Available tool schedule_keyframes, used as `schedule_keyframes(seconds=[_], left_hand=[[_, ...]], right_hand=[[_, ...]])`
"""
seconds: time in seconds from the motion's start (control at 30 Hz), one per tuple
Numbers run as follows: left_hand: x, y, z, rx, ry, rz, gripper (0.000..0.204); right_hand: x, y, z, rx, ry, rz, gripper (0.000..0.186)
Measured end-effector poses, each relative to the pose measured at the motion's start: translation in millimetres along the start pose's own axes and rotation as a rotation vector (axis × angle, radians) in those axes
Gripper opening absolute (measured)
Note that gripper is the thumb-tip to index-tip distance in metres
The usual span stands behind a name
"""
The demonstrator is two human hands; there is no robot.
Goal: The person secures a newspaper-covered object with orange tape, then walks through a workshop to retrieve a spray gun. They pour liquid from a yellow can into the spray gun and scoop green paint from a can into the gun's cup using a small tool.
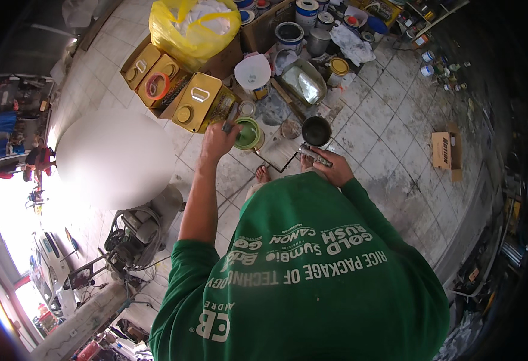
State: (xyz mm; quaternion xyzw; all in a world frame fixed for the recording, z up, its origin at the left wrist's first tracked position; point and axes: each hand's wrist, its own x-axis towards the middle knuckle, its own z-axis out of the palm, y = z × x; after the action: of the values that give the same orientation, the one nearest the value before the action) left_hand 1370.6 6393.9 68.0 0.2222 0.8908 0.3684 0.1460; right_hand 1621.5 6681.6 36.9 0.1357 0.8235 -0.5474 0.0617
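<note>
My left hand (217,143) is closed around a narrow grey stick-like tool (230,117), whose kind I cannot make out. It is at the left rim of an open can of green paint (249,135). My right hand (338,171) grips a silvery metal tool (316,156) that looks like a spray gun, low in front of my body. Just beyond it is a round dark cup (316,130); whether the two are joined I cannot tell. A small clear cup (290,128) stands between the paint can and the dark cup.
Yellow metal tins (202,101) and a yellow plastic bag (195,27) crowd the far left. Several paint cans (289,36) and a clear-looking tray (303,81) lie ahead. A small cardboard box (446,150) sits at right; a compressor-like machine (136,233) stands at left.
</note>
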Motion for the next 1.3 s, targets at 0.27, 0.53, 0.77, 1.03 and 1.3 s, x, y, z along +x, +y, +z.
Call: schedule_keyframes(seconds=[0.27,0.53,0.77,1.03,1.3], left_hand=[[3.4,-2.8,-12.4,-0.009,-0.149,-0.058,0.023],[8.6,-8.5,-9.0,-0.049,-0.218,-0.089,0.025],[-8.9,-16.5,4.3,-0.302,0.009,-0.120,0.029],[-48.4,-44.9,34.5,-0.574,0.287,-0.167,0.051],[-115.1,-118.1,42.3,-0.864,0.263,-0.343,0.041]], right_hand=[[4.7,-4.0,3.1,0.023,-0.014,0.009,0.048],[5.1,-2.3,2.1,-0.018,-0.034,-0.013,0.051],[12.9,-9.7,11.6,-0.017,-0.055,0.018,0.052],[6.7,-1.9,21.9,-0.093,-0.065,0.094,0.053],[-14.1,-73.0,25.5,-0.116,0.054,0.480,0.053]])
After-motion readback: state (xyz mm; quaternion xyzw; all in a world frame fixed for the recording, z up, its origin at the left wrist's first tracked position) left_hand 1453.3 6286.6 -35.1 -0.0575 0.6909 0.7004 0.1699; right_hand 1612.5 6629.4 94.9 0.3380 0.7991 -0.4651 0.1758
